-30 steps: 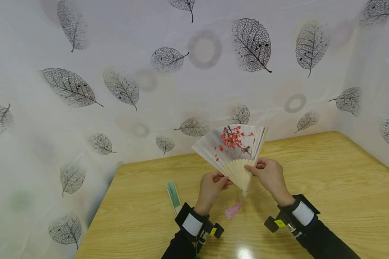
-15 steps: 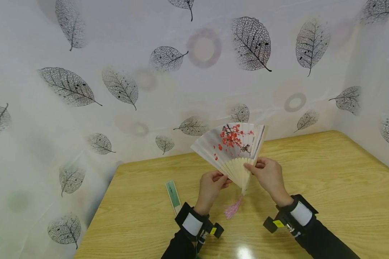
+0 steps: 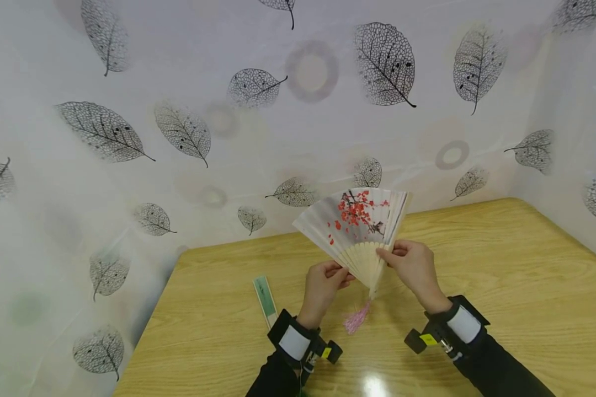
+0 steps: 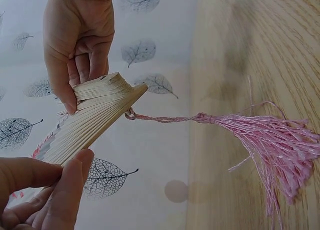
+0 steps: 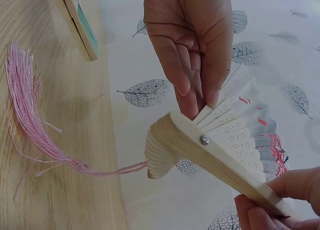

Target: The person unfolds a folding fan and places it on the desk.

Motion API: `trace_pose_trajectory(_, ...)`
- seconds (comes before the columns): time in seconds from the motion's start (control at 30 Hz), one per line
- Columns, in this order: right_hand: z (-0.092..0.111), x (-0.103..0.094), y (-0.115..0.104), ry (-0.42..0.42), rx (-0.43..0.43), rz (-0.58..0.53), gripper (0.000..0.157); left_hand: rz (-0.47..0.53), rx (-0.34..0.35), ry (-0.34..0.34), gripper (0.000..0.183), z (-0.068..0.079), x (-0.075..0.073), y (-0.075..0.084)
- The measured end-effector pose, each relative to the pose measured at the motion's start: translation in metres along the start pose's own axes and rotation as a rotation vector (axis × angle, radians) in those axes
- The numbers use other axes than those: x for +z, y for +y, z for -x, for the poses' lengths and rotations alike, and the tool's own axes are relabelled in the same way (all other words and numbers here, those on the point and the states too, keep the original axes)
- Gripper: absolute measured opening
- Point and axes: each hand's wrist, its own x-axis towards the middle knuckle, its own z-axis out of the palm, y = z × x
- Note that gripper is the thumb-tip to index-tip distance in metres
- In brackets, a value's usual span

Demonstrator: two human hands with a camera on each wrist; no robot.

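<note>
A folding fan (image 3: 362,226), painted with red blossoms on a pale leaf, is spread partway and held up over the table. My left hand (image 3: 323,289) pinches its left outer rib between thumb and fingers. On the other side, my right hand (image 3: 413,270) grips the right guard and the stacked ribs, thumb on the front. In the right wrist view a metal rivet (image 5: 204,139) joins the wooden ribs at the base. From that end hangs a pink tassel (image 4: 270,145) on a twisted cord.
A narrow piece with a green face and pale edges (image 3: 265,300) lies on the wooden table (image 3: 203,331), left of my left wrist. Behind the table hangs a pale leaf-print sheet (image 3: 258,143).
The fan's spread and both hands' grips look the same as before. Only the head view has shifted slightly.
</note>
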Motion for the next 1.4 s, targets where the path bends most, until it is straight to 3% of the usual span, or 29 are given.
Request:
trace_pose_trajectory(0.63,-0.001,-0.001,0.001,0.001,0.008,-0.01,0.032,-0.012,-0.005,0.01,0.018,0.0,0.0,0.001)
trace_pose_trajectory(0.93,-0.002,-0.002,0.003,-0.005,0.011,-0.018,0.035,0.009,-0.003,0.028,0.018,-0.013,-0.001,-0.021)
trace_pose_trajectory(1.4,-0.003,0.0,0.006,0.006,0.03,-0.025,0.034,0.027,0.005,0.069,0.019,-0.015,-0.003,-0.025)
